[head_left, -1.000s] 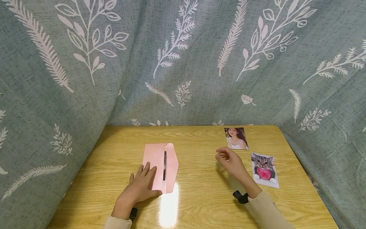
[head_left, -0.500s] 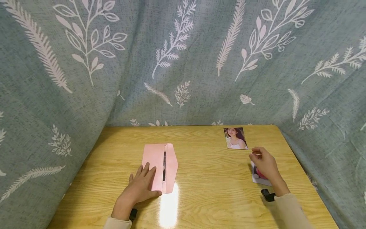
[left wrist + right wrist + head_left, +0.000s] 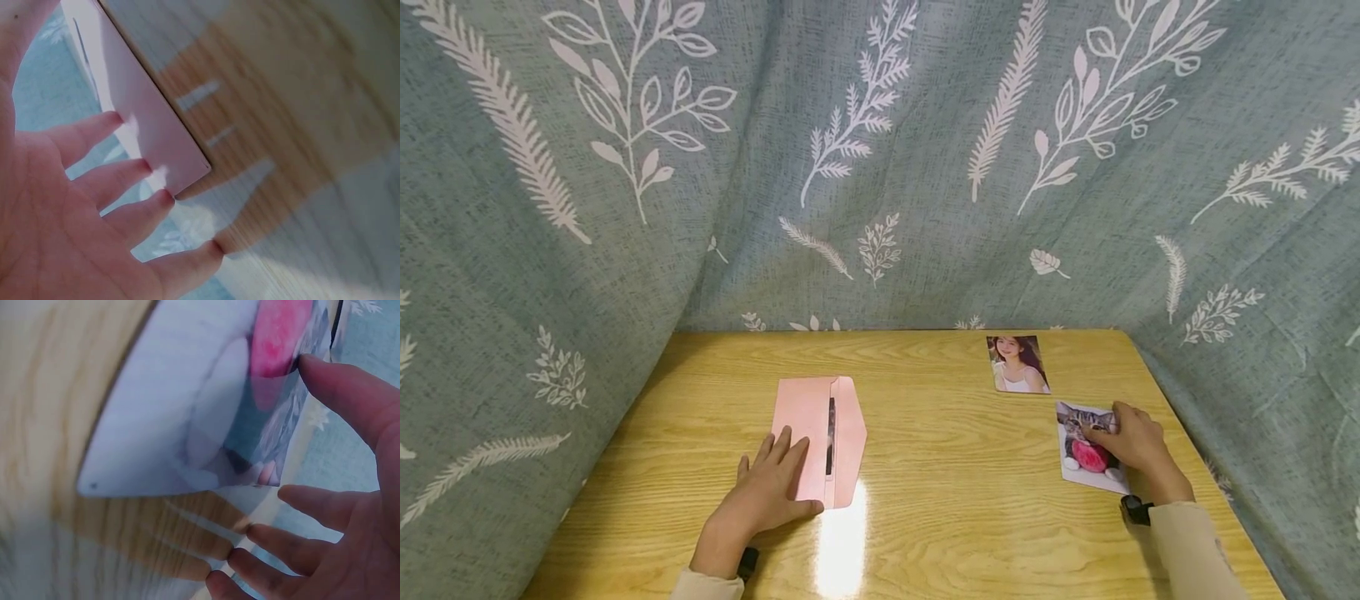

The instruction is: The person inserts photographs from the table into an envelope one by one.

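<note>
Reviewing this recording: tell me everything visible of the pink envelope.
The pink envelope looks like smooth paper. It lies flat on the wood-grained table, its pointed flap open toward the person's right. A dark strip of something shows at its opening. The left hand rests on it with fingers spread, covering its near-left part.

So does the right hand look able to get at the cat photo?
Likely yes: the right hand has its thumb over the cat photo and its fingers by the edge, and nothing else lies on top.
</note>
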Demonstrator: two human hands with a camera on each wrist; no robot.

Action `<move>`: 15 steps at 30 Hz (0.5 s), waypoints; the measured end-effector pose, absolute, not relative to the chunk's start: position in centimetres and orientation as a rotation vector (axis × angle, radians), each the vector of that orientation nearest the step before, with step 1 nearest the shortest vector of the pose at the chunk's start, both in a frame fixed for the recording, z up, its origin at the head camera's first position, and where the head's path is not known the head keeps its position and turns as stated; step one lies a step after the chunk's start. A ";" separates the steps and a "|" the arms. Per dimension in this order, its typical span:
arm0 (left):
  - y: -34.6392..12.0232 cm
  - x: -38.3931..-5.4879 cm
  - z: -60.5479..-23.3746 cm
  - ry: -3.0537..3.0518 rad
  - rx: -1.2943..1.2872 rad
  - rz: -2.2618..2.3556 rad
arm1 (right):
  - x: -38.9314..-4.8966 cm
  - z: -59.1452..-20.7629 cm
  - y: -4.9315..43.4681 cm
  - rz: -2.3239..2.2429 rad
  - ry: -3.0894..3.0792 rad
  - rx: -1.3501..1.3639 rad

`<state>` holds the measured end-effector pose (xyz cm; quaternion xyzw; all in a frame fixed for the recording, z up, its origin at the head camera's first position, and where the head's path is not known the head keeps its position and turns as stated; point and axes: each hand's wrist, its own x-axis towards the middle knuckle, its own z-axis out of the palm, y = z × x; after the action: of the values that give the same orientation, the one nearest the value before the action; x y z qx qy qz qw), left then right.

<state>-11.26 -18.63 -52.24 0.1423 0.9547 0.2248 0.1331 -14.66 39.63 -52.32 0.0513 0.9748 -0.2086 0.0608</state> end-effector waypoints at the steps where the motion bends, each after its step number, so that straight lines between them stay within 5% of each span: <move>1: -18.6 -11.2 -52.2 2.769 0.411 0.655 | -14.6 -52.4 39.7 -0.625 2.947 0.158; 15: -18.5 -11.1 -52.1 2.776 0.407 0.648 | -14.4 -52.2 38.8 -0.719 3.027 0.319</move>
<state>-11.15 -18.49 -52.07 0.1400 0.9559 0.2230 0.1305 -14.39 38.80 -52.16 0.1020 0.9678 -0.2299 0.0073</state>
